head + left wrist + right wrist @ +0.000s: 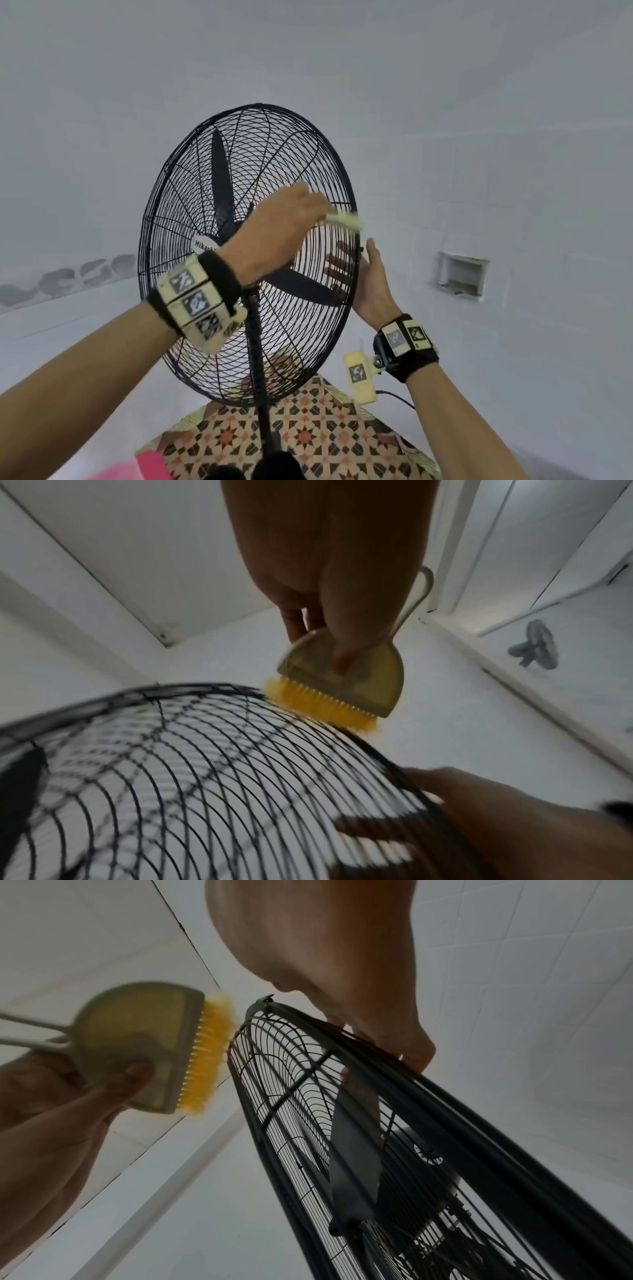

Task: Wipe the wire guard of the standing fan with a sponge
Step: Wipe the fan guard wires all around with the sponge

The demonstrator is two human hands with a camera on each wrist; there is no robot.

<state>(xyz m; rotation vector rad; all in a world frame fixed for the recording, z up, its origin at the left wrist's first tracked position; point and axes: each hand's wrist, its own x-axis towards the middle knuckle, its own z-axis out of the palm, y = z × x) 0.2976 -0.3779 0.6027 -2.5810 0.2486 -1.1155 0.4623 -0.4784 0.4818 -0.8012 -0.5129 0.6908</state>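
Observation:
A black standing fan's round wire guard (274, 154) faces me, with dark blades behind it. My left hand (308, 209) pinches a pale scrubbing brush (344, 221) with yellow bristles; no sponge is in view. The bristles (322, 704) touch the guard (205, 750) near its upper right rim. In the left wrist view my thumb presses the brush's flat back. My right hand (364, 263) grips the guard's right rim, thumb in front and fingers curled behind the wires. The right wrist view shows that hand (394, 1031) on the rim (428, 1085), with the brush (143, 1047) to its left.
The fan's black pole (257, 359) stands on a patterned floor patch (308, 435). A pink object (144, 462) lies at the bottom left. White tiled walls surround the fan, with a recessed niche (462, 277) on the right. A cable (397, 399) trails under my right wrist.

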